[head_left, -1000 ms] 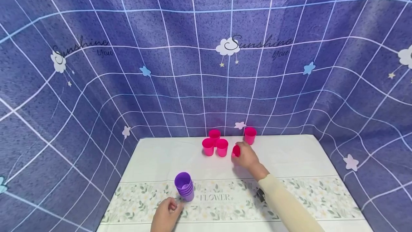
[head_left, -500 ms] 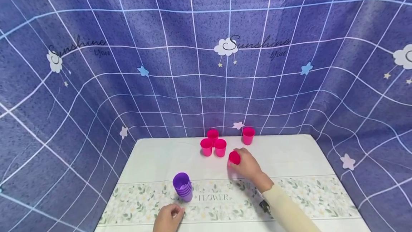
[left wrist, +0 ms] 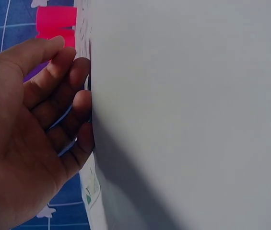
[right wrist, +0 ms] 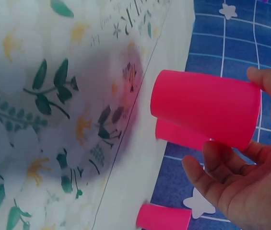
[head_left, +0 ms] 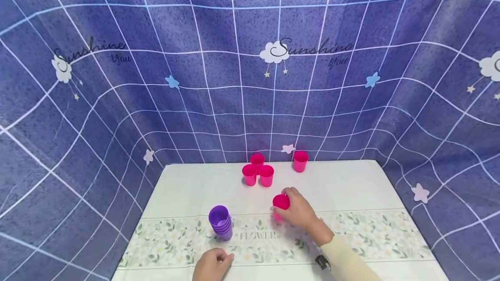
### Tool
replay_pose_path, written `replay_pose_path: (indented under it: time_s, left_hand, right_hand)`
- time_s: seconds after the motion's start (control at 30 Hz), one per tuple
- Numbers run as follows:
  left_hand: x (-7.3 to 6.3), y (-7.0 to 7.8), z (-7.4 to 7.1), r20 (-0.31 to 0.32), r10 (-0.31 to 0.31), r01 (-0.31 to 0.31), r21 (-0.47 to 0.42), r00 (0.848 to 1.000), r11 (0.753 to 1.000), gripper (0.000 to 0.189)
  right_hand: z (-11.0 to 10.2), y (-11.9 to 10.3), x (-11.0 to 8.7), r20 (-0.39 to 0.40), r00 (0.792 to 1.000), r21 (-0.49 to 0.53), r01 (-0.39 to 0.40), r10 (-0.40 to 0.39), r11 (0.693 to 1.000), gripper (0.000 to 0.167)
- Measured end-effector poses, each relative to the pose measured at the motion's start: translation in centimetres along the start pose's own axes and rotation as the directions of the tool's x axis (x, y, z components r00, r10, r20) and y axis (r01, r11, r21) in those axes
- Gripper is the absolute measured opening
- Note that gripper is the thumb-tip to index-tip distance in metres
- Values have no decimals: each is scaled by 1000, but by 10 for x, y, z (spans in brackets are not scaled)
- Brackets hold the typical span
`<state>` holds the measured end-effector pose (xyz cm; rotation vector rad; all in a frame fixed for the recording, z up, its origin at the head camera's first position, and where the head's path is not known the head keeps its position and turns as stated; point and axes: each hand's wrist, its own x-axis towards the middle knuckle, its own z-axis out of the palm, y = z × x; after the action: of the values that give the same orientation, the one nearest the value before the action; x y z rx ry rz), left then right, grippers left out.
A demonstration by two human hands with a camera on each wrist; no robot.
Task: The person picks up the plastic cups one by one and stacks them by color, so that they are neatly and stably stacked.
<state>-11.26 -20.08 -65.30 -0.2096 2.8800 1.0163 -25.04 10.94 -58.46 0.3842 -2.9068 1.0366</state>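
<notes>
Pink plastic, tapered and round-mouthed, one cup is gripped by a right hand above a white, floral-banded counter. Behind it, three pink cups cluster left of a lone pink cup; nested purple plastic cups stand near a left hand. Blue gridded fabric encloses three sides. At the left wrist, that hand's fingers curve loosely, free, mostly masking a purple patch. At the right wrist, the gripped cup's interior is hidden; another pink cup is cut off below.
</notes>
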Motion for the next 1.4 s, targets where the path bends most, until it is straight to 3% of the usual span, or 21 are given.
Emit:
replay_pose_path:
  time_s: [0.27, 0.53, 0.63, 0.8, 1.03, 1.2, 1.4]
  left_hand:
    - [-1, 20, 5, 41, 107, -105, -45, 993, 993, 20]
    - [6, 34, 18, 87, 129, -120, -99, 988, 988, 18]
    - [11, 41, 26, 108, 180, -167, -119, 978, 979, 28]
    - [20, 59, 37, 92, 276, -264, -121, 957, 957, 63]
    - [31, 85, 44, 93, 307, -282, -216, 947, 935, 107]
    - [36, 97, 53, 65, 312, -288, -243, 948, 926, 114]
    - [42, 102, 59, 30, 322, -304, -263, 946, 916, 108]
  right_hand:
    - [7, -4, -14, 69, 998, -6, 3, -2, 1000, 62]
    - [14, -9, -28, 117, 992, 5, 54, -54, 999, 70]
    - [16, -11, -30, 117, 989, 18, 86, -87, 996, 74]
    - [20, -12, -33, 126, 982, 31, 137, -140, 990, 70]
    - [22, -16, -38, 113, 979, 30, 165, -167, 986, 69]
    - [23, -17, -40, 93, 978, 25, 188, -189, 982, 66]
    - [26, -17, -42, 76, 967, 59, 239, -243, 969, 64]
